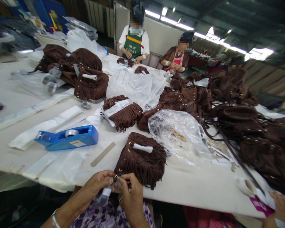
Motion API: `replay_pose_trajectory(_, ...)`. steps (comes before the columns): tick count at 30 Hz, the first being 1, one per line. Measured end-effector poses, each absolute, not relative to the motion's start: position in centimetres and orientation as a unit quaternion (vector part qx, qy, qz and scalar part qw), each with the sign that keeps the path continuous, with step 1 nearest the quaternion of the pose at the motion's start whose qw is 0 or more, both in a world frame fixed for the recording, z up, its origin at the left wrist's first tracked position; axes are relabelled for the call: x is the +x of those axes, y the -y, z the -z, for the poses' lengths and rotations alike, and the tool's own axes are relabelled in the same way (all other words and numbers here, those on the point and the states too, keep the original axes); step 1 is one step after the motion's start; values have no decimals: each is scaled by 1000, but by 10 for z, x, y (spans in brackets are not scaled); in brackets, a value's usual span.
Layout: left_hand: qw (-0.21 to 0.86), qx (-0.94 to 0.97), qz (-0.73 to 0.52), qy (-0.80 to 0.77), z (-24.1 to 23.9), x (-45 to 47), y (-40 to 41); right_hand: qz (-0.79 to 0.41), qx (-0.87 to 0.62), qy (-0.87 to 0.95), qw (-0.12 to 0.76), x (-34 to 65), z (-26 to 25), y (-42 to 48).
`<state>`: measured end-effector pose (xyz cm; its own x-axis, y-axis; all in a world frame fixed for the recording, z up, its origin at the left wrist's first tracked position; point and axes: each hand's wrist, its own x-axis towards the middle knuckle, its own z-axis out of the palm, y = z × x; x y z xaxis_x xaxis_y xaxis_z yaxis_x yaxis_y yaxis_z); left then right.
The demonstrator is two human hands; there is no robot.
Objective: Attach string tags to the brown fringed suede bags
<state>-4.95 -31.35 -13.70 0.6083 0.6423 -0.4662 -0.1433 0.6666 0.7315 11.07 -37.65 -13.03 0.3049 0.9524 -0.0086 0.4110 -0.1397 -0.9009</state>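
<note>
Both your left hand (98, 182) and right hand (130, 191) pinch, fingertips together, what seems a metal ring on the brown fringed bag (142, 158).

- left hand (98, 183), right hand (130, 193): bare, no gloves
- forearms bare, no sleeves visible
- silver bangle (54, 220) on left wrist
- purple floral-print garment (102, 218) over the lap

Brown suede fringed bag (142, 160) lies flat near the tabletop's front edge, white paper wrap on its top, metal ring overhanging.
</note>
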Motion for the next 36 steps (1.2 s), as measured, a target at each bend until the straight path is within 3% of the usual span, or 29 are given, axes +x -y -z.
replay_pose_trajectory(7, 837, 319, -237, -376, 129, -46, 315, -310, -682, 493, 442, 102, 134, 381)
replay_pose_trajectory(17, 830, 340, -231, -378, 127, -46, 315, -412, -657, 447, 446, 108, 124, 382)
replay_pose_trajectory(32, 808, 369, -223, -401, 121, -41, 314, -354, -671, 476, 445, 98, 137, 379)
replay_pose_trajectory(36, 743, 454, -216, -441, 122, -44, 318, -353, -672, 472, 448, 97, 139, 378)
